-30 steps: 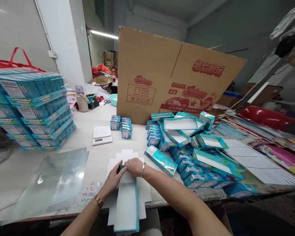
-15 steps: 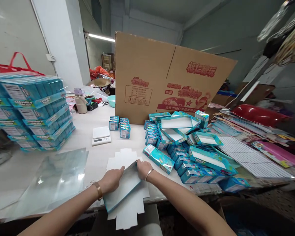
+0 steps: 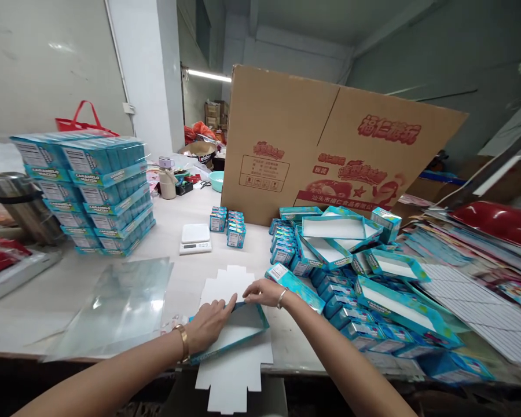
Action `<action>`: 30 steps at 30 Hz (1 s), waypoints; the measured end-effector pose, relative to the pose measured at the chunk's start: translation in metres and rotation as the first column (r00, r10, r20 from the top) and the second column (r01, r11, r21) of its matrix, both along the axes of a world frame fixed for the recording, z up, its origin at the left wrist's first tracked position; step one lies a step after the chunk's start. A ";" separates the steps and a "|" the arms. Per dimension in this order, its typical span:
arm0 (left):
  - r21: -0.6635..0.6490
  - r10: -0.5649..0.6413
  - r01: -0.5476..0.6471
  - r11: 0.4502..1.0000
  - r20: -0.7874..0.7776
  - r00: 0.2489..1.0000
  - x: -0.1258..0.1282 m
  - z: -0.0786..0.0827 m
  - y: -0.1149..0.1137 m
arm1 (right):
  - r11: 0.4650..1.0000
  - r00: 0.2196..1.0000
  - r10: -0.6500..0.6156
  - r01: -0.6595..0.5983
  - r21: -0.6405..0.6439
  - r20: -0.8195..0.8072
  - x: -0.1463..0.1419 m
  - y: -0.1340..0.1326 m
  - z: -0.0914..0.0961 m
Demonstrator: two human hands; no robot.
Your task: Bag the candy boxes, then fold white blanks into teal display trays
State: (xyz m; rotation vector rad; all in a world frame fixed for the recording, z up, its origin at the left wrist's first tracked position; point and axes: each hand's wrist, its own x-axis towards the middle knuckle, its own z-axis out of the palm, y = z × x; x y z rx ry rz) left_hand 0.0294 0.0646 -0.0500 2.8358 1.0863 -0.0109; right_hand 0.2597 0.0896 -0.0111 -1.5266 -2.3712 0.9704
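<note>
A shallow cardboard tray (image 3: 239, 329), white inside with blue printed walls, lies at an angle over flat white die-cut card blanks (image 3: 231, 370). My left hand (image 3: 212, 325) is closed on its far left side, thumb and fingers at the raised wall, index finger reaching toward the far corner. At the far edge, my right hand (image 3: 264, 292) pinches the tray's wall, close to my left fingertips. Part of the far wall is hidden behind my fingers. Just right of my right hand lies a blue printed box (image 3: 295, 286).
Folded blue trays (image 3: 334, 227) and small blue boxes (image 3: 351, 318) pile up on the right. A tall cardboard carton (image 3: 304, 133) stands behind. Stacked filled trays (image 3: 108, 197), a white scale (image 3: 195, 237) and clear plastic sheets (image 3: 117, 307) are to the left.
The tray's walls on the right and near sides now stand up, where it looked flatter before. My right hand has shifted along the far edge. The camera view has turned left.
</note>
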 end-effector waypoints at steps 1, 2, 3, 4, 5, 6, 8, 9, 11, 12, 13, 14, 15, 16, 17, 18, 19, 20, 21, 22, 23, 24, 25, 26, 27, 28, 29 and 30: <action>-0.007 -0.019 0.019 1.000 -0.006 1.000 -0.002 0.002 0.001 | 0.997 0.999 0.026 -0.029 -0.074 -0.033 0.003 0.002 0.001; -0.015 -0.023 0.023 1.000 -0.016 1.000 -0.003 0.005 0.002 | 0.987 0.996 0.053 -0.063 -0.151 -0.072 0.004 0.003 0.002; -0.025 -0.020 0.019 1.000 -0.027 0.999 -0.004 0.007 0.003 | 0.972 0.991 0.084 -0.105 -0.212 -0.104 0.004 0.005 0.004; -0.037 -0.015 0.014 0.999 -0.034 0.999 -0.003 0.008 0.005 | 0.959 0.986 0.122 -0.146 -0.243 -0.111 0.001 0.006 0.005; -0.048 -0.012 0.011 0.999 -0.035 0.999 -0.003 0.009 0.006 | 0.956 0.984 0.161 -0.174 -0.235 -0.073 -0.003 0.006 0.005; -0.057 -0.016 0.014 0.998 -0.032 0.999 -0.001 0.009 0.008 | 0.965 0.981 0.191 -0.184 -0.188 0.020 -0.009 0.005 0.004; -0.059 -0.014 0.012 0.998 -0.025 1.000 0.002 0.008 0.009 | 0.979 0.932 0.199 -0.204 -0.014 0.303 -0.023 0.001 -0.002; -0.053 -0.003 0.002 0.999 -0.026 1.000 0.004 0.006 0.009 | 0.971 0.888 0.172 -0.226 0.078 0.427 -0.029 -0.003 -0.007; -0.038 0.016 -0.017 0.999 -0.024 1.000 0.004 0.004 0.007 | 0.934 0.820 0.122 -0.285 0.213 0.559 -0.038 -0.013 -0.017; -0.037 0.013 -0.014 0.999 -0.012 1.000 0.002 0.004 0.006 | 0.916 0.812 0.113 -0.308 0.256 0.573 -0.040 -0.018 -0.022; -0.046 -0.003 0.004 0.999 0.012 1.000 -0.001 0.004 0.005 | 0.901 0.819 0.102 -0.317 0.296 0.565 -0.040 -0.024 -0.026; -0.068 -0.030 0.032 0.997 0.044 0.999 -0.006 0.005 0.004 | 0.891 0.834 0.086 -0.309 0.333 0.545 -0.037 -0.030 -0.029; -0.101 -0.053 0.061 0.993 0.082 0.995 -0.012 0.007 0.004 | 0.885 0.854 0.072 -0.293 0.362 0.516 -0.034 -0.036 -0.031; -0.140 -0.067 0.084 0.987 0.122 0.990 -0.020 0.010 0.005 | 0.887 0.875 0.061 -0.268 0.375 0.481 -0.030 -0.041 -0.032; -0.181 -0.069 0.098 0.978 0.159 0.985 -0.028 0.012 0.007 | 0.898 0.895 0.053 -0.237 0.371 0.443 -0.025 -0.045 -0.032; -0.221 -0.064 0.105 0.970 0.186 0.980 -0.036 0.014 0.008 | 0.915 0.913 0.051 -0.205 0.348 0.405 -0.021 -0.047 -0.031; -0.254 -0.052 0.104 0.962 0.202 0.978 -0.043 0.016 0.010 | 0.931 0.927 0.051 -0.179 0.319 0.371 -0.017 -0.048 -0.030; -0.276 -0.040 0.097 0.956 0.205 0.978 -0.048 0.017 0.011 | 0.941 0.936 0.054 -0.164 0.295 0.348 -0.015 -0.048 -0.029; -0.285 -0.031 0.087 0.955 0.194 0.981 -0.052 0.018 0.013 | 0.945 0.938 0.059 -0.163 0.285 0.343 -0.014 -0.047 -0.028; -0.277 -0.021 0.069 0.959 0.171 0.985 -0.053 0.018 0.014 | 0.941 0.930 0.066 -0.179 0.288 0.362 -0.016 -0.045 -0.029; -0.253 -0.008 0.042 0.967 0.138 0.990 -0.052 0.017 0.014 | 0.931 0.911 0.071 -0.206 0.300 0.405 -0.018 -0.043 -0.029; -0.218 0.009 0.012 0.976 0.096 0.995 -0.049 0.015 0.014 | 0.919 0.883 0.066 -0.236 0.317 0.465 -0.022 -0.041 -0.031; -0.177 0.025 -0.016 0.984 0.053 0.998 -0.046 0.013 0.015 | 0.907 0.847 0.053 -0.262 0.329 0.528 -0.027 -0.039 -0.033; -0.137 0.036 -0.034 0.990 0.013 0.999 -0.042 0.011 0.015 | 0.898 0.812 0.037 -0.283 0.337 0.583 -0.031 -0.037 -0.036; -0.104 0.042 -0.043 0.994 -0.019 0.999 -0.037 0.008 0.016 | 0.889 0.784 0.021 -0.299 0.346 0.621 -0.036 -0.036 -0.038; -0.080 0.039 -0.042 0.996 -0.041 0.998 -0.034 0.005 0.016 | 0.879 0.766 0.013 -0.316 0.358 0.643 -0.039 -0.035 -0.040; -0.068 0.031 -0.035 0.997 -0.054 0.998 -0.031 0.003 0.016 | 0.867 0.756 0.017 -0.338 0.367 0.655 -0.041 -0.035 -0.041; -0.059 0.022 -0.025 0.998 -0.056 0.998 -0.029 0.000 0.015 | 0.856 0.748 0.033 -0.363 0.368 0.663 -0.043 -0.035 -0.042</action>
